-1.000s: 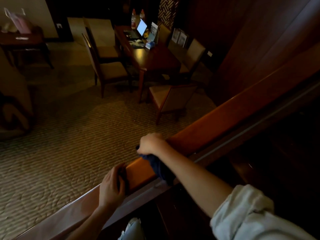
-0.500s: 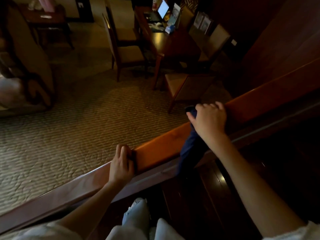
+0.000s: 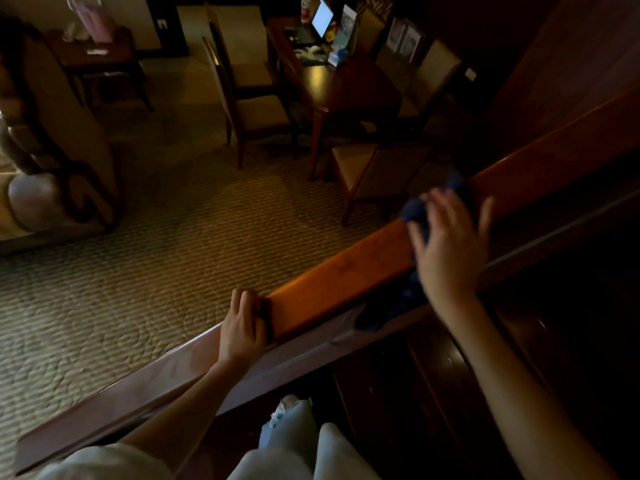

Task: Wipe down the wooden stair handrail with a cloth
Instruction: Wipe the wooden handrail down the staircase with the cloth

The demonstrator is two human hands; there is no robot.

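Note:
The wooden stair handrail (image 3: 332,282) runs diagonally from the lower left up to the right edge. My left hand (image 3: 242,327) grips it, fingers curled over the far edge. Higher up the rail, my right hand (image 3: 450,247) lies blurred on top of a dark blue cloth (image 3: 391,306), fingers spread and pressing it against the wood. Part of the cloth bunches past my fingertips and part hangs down the near side of the rail.
Below the rail lies a patterned carpet with a dark dining table (image 3: 346,84), an open laptop (image 3: 322,20) and chairs (image 3: 252,109) around it; one chair (image 3: 374,168) stands near the rail. An armchair (image 3: 52,150) and side table (image 3: 100,60) sit at left. Dark stair treads (image 3: 450,375) are at my right.
My right hand has slid the cloth further up the rail to the right and its fingers have spread out. My left hand keeps its grip at the same spot.

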